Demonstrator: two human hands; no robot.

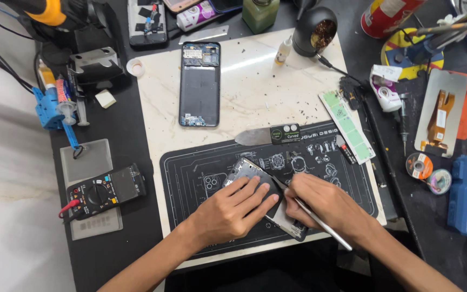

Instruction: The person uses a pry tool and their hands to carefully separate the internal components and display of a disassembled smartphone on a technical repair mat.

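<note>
**A:** So, where was the phone frame (247, 172)?

**B:** On the black work mat (190, 162), near its front edge, lying at a slant. Left hand (233, 208) was flat on top, fingers spread and pressing down, not curled round it.

**A:** Right hand (325, 205)?

**B:** Fingers pinched tight on a thin metal tool (312, 215). Tip was at the frame's right edge, just beside the left fingertips.

**A:** Other parts nearby?

**B:** Opened phone body (200, 84) lay well apart on the white slab (255, 86), upper left. Flat metal blade (255, 137) sat at the mat's top edge. Multimeter (106, 190) was off to the left on the dark bench.
</note>
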